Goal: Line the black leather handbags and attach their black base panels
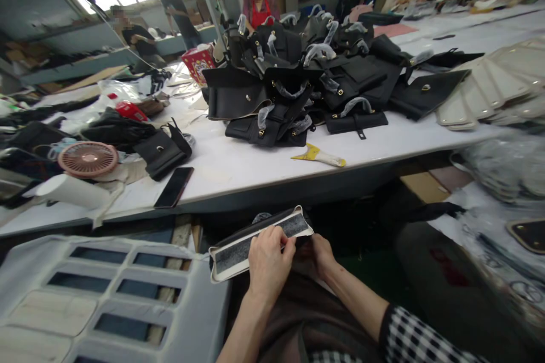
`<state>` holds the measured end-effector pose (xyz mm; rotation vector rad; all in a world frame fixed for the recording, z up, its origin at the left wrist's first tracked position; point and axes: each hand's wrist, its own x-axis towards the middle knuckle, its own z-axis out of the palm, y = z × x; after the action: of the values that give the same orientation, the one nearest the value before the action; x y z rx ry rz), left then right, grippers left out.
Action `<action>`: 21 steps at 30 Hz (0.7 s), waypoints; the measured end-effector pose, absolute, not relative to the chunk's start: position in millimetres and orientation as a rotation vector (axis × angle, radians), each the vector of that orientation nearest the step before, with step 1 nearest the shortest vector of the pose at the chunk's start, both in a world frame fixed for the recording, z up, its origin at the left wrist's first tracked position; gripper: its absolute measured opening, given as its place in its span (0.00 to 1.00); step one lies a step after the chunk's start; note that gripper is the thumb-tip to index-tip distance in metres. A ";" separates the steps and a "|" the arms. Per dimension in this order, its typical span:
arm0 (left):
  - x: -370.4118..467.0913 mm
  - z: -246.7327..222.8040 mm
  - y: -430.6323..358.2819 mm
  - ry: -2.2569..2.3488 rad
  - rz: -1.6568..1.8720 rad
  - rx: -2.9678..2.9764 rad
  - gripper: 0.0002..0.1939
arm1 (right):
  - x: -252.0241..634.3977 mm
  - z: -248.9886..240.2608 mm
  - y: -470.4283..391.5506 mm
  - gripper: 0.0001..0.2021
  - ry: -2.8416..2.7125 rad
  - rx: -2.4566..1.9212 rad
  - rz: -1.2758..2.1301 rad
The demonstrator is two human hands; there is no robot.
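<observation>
Over my lap I see a black handbag (238,254) turned so that a long dark grey panel with cream edging faces up. My left hand (270,255) lies across this panel, its fingers curled and the thumb pressed close to the forefinger. At the bag's right end, my right hand (321,252) grips the edge; its fingertips are partly hidden behind the bag. A bit of clear plastic wrap shows at the bag's far side.
Across the white table (238,167) lie a heap of black handbags (293,85), a yellow-and-white scraper (319,155), a phone (174,187) and a pink fan (88,159). A grey plastic crate (114,266) stands at my left. Several people work beyond the table.
</observation>
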<state>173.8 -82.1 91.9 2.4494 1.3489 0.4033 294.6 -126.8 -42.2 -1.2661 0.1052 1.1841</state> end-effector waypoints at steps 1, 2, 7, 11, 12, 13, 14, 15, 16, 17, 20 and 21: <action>173.8 92.0 -82.6 1.355 0.408 2.451 0.10 | 299.5 -35.9 -141.5 0.13 0.065 -1.315 1.132; 173.8 92.1 -83.0 1.358 0.414 2.453 0.10 | 303.2 -27.6 -156.4 0.11 -0.017 -1.361 1.071; 173.3 92.2 -86.0 1.353 0.440 2.482 0.10 | 300.5 26.1 -203.7 0.14 -1.153 -1.426 0.474; 172.6 90.1 -87.8 1.363 0.455 2.497 0.10 | 287.9 48.9 -196.5 0.25 -1.648 -1.429 0.073; 172.4 89.4 -88.1 1.363 0.458 2.497 0.10 | 285.5 49.8 -192.3 0.25 -1.692 -1.479 0.017; 172.4 88.8 -88.5 1.366 0.460 2.496 0.10 | 283.6 49.2 -188.6 0.24 -1.725 -1.534 -0.027; 172.4 88.2 -89.0 1.368 0.462 2.495 0.09 | 282.0 47.7 -185.6 0.23 -1.750 -1.585 -0.061; 172.4 87.7 -89.6 1.369 0.463 2.495 0.09 | 280.8 45.8 -183.6 0.22 -1.771 -1.626 -0.089; 172.4 87.4 -90.3 1.371 0.466 2.495 0.08 | 279.9 43.9 -182.6 0.22 -1.789 -1.656 -0.112; 172.1 87.2 -91.1 1.372 0.469 2.496 0.08 | 279.2 42.4 -182.4 0.22 -1.802 -1.678 -0.130; 169.0 87.3 -94.1 1.359 0.503 2.497 0.07 | 277.8 41.0 -184.2 0.23 -1.817 -1.702 -0.161; 166.8 87.5 -95.2 1.362 0.525 2.495 0.06 | 277.4 41.4 -184.7 0.23 -1.822 -1.705 -0.162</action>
<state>166.8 -95.2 87.5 2.4954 1.3621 0.5254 277.4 -184.7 41.4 -1.7051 -1.8215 -0.1621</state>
